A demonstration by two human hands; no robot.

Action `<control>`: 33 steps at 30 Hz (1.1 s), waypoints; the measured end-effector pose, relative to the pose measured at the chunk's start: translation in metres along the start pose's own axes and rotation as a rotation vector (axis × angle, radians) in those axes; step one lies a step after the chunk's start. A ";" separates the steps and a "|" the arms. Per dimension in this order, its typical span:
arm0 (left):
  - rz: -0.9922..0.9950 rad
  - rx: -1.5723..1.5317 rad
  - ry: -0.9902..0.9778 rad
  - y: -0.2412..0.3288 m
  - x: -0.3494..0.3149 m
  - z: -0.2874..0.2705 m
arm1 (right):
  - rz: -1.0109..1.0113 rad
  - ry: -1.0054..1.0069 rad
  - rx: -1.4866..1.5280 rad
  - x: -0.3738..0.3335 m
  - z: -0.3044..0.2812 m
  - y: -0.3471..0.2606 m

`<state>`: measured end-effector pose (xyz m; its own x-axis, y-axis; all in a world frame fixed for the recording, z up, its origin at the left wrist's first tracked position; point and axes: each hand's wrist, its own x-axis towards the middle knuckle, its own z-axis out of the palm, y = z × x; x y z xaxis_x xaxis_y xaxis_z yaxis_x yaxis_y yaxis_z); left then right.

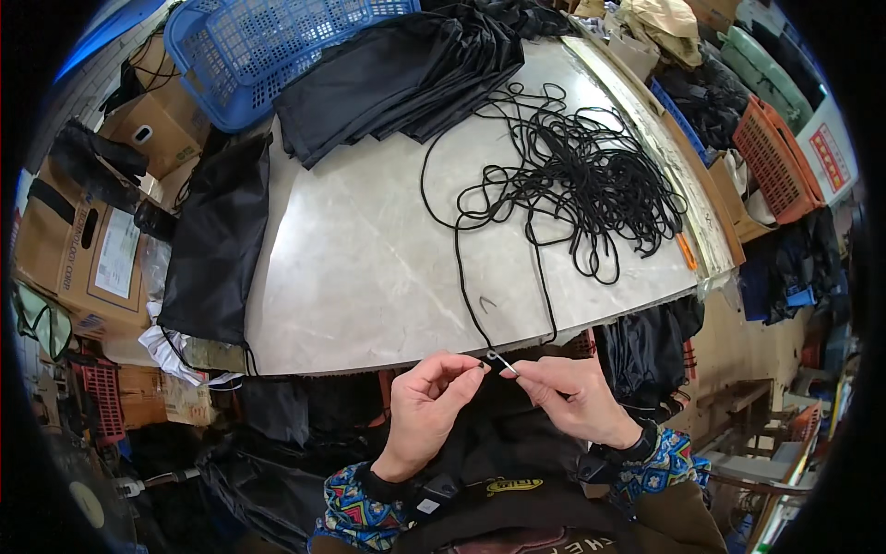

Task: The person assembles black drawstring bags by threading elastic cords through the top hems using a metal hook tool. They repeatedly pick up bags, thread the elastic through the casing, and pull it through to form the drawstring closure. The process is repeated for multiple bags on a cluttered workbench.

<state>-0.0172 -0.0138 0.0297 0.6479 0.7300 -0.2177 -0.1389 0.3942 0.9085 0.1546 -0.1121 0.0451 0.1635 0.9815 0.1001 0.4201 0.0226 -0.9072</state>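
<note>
My left hand [429, 406] is closed in a pinch, with the short dark tip of a black cord showing at its fingertips. Close beside it, my right hand [570, 399] pinches a thin silvery metal pin [504, 363] with a small loop at its far end; it resembles a safety pin. A strand of cord runs down over the table edge to that loop; whether it passes through is too small to tell. A second strand drops over the edge just above my right hand. Both lead from a tangled heap of black cord [591, 171] on the table.
The pale metal-topped table [369, 268] bears folded black fabric [397, 78] at the back and a black fabric pouch [217, 240] at its left edge. A blue basket [277, 46] stands behind. Cardboard boxes [92, 258] crowd the left, an orange crate [775, 157] the right.
</note>
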 end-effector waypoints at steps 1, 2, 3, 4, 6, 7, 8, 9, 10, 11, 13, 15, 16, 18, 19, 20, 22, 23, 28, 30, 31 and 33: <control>0.000 0.016 0.005 0.001 0.000 0.000 | -0.018 -0.020 -0.023 0.000 0.000 0.000; 0.001 0.032 0.011 0.002 -0.001 0.000 | -0.037 -0.041 -0.047 0.000 0.001 0.000; 0.023 0.054 0.017 0.001 -0.001 0.000 | -0.055 -0.041 -0.069 0.000 0.002 0.001; 0.045 0.076 0.023 -0.001 -0.001 -0.001 | -0.074 -0.042 -0.092 0.000 0.003 0.002; 0.080 0.115 0.034 -0.004 -0.001 -0.002 | -0.096 -0.042 -0.125 0.000 0.005 0.002; 0.092 0.132 0.038 -0.006 0.000 -0.002 | -0.100 -0.041 -0.135 0.000 0.005 0.001; 0.104 0.150 0.042 -0.007 -0.001 -0.003 | -0.104 -0.041 -0.146 0.000 0.005 0.001; 0.076 0.178 0.040 -0.005 -0.002 -0.003 | -0.101 -0.048 -0.153 0.001 0.004 -0.002; 0.047 0.205 0.037 -0.002 -0.003 -0.004 | -0.097 -0.054 -0.160 0.001 0.003 -0.004; 0.019 0.233 0.033 0.000 -0.004 -0.005 | -0.094 -0.060 -0.167 0.001 0.002 -0.006; -0.014 0.148 0.013 -0.002 -0.005 -0.008 | -0.103 -0.074 -0.140 0.001 0.003 -0.004; -0.015 0.076 -0.007 -0.004 -0.005 -0.009 | -0.109 -0.096 -0.140 0.001 0.004 -0.003; 0.001 0.047 -0.017 -0.006 -0.005 -0.009 | -0.112 -0.112 -0.153 0.003 0.003 -0.003; 0.005 0.017 -0.028 -0.006 -0.006 -0.009 | -0.121 -0.130 -0.186 0.003 0.004 -0.002; -0.007 0.016 -0.028 -0.005 -0.005 -0.009 | -0.128 -0.133 -0.205 0.002 0.004 0.000; -0.019 0.015 -0.030 -0.005 -0.004 -0.009 | -0.134 -0.136 -0.224 0.001 0.004 0.001; -0.054 0.041 -0.036 -0.001 -0.003 -0.009 | -0.169 -0.142 -0.294 0.000 0.005 0.002; -0.073 0.054 -0.040 0.000 -0.003 -0.009 | -0.186 -0.145 -0.329 0.000 0.005 0.002; 0.143 0.277 0.206 -0.004 0.013 -0.005 | -0.246 -0.231 -0.338 -0.004 0.002 -0.003; 0.251 0.439 0.286 0.001 0.034 -0.013 | -0.383 -0.312 -0.310 -0.006 -0.005 -0.010; 0.366 0.523 0.302 0.003 0.047 -0.015 | -0.452 -0.298 -0.240 -0.011 -0.007 -0.014; 0.619 0.690 0.349 0.007 0.080 -0.019 | -0.523 -0.222 -0.120 -0.007 -0.021 -0.030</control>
<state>0.0194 0.0577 0.0125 0.3357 0.8646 0.3738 0.1601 -0.4434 0.8819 0.1599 -0.1238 0.0807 -0.2784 0.8623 0.4230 0.4953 0.5063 -0.7059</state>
